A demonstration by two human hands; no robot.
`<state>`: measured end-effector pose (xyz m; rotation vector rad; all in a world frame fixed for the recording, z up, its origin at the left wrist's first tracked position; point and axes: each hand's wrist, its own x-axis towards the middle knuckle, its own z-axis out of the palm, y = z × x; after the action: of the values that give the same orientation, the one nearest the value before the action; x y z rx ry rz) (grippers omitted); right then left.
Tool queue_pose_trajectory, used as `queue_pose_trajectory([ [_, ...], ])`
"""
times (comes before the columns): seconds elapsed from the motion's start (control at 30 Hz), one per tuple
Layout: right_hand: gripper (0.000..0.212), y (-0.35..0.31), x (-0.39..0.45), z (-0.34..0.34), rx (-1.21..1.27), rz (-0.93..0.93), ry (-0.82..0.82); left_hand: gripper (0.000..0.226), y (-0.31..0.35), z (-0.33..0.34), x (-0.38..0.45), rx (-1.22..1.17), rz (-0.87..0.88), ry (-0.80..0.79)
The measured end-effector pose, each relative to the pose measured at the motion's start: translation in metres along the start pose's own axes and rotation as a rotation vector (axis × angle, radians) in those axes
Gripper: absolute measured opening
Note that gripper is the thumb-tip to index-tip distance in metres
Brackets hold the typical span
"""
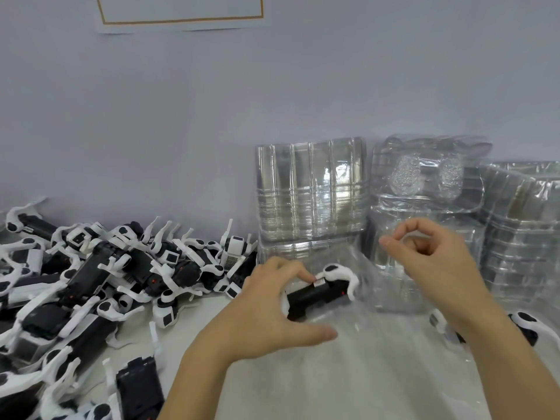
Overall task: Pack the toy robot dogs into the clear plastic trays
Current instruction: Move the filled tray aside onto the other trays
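1. Clear plastic is filling the middle of the head view: a clear tray is lying flat on the pale surface in front of the person, its edges hard to trace because of glare and blur.
2. One toy robot dog, black-bodied with white legs, is sitting at the far end of that tray, lying on its side.
3. The left hand is resting against this dog; its fingertips are touching the top of the black body, and the thumb is stretching out along the near side below it. Whether this grip is truly closing around the dog or only pressing on it, I cannot tell.
4. The right hand is hovering above and to the right of the dog, apart from it. Its grip is drawn in, thumb and forefinger curling toward each other; something thin and clear may be lying between them, but blur is hiding it.
5. A second robot dog is lying on the surface at the right, partly hidden behind the right forearm.
6. A large pile of robot dogs is covering the left side of the surface, legs sticking out in all directions.
7. Stacks of clear trays are standing against the wall behind the hands, with more stacks running off to the right.
8. A sheet of paper with a brown outline is hanging on the wall at the top.
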<state>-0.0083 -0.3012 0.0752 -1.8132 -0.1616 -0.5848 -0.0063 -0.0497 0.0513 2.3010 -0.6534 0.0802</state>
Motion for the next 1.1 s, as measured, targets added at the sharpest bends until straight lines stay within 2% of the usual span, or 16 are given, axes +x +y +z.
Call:
queue_pose_trajectory([
  [0.1, 0.013, 0.000, 0.001, 0.000, 0.037, -0.011, 0.067, 0.054, -0.005, -0.008, -0.001, -0.290, 0.064, 0.117],
  [0.2, 0.010, -0.002, -0.001, 0.012, 0.077, -0.023, 0.032, 0.038, -0.007, -0.010, -0.001, -0.637, 0.097, 0.241],
  [0.27, 0.013, -0.007, -0.003, 0.025, 0.082, -0.059, -0.009, 0.038, -0.004, -0.008, 0.001, -0.859, 0.039, 0.338],
  [0.3, 0.013, -0.010, -0.004, 0.033, 0.074, -0.086, -0.031, 0.045, -0.002, -0.007, 0.002, -0.991, -0.007, 0.379],
  [0.4, 0.015, -0.019, -0.012, 0.060, 0.039, -0.177, -0.112, 0.047, 0.002, -0.003, 0.004, -1.307, -0.079, 0.427],
  [0.5, 0.019, -0.025, -0.021, 0.077, 0.074, -0.259, -0.193, 0.051, 0.003, -0.001, 0.003, -1.440, -0.127, 0.462],
  [0.6, 0.028, -0.029, -0.023, 0.081, 0.103, -0.298, -0.245, 0.064, 0.001, -0.002, 0.002, -1.579, -0.142, 0.427],
  [0.7, 0.036, -0.031, -0.023, 0.081, 0.049, -0.325, -0.263, 0.070, -0.002, -0.001, 0.002, -1.619, -0.136, 0.425],
  [0.87, 0.035, -0.034, -0.024, 0.082, -0.009, -0.354, -0.265, 0.063, -0.007, -0.001, 0.002, -1.701, -0.136, 0.345],
  [1.1, 0.031, -0.035, -0.025, 0.081, 0.004, -0.347, -0.283, 0.067, -0.011, 0.000, 0.004, -1.689, -0.110, 0.307],
])
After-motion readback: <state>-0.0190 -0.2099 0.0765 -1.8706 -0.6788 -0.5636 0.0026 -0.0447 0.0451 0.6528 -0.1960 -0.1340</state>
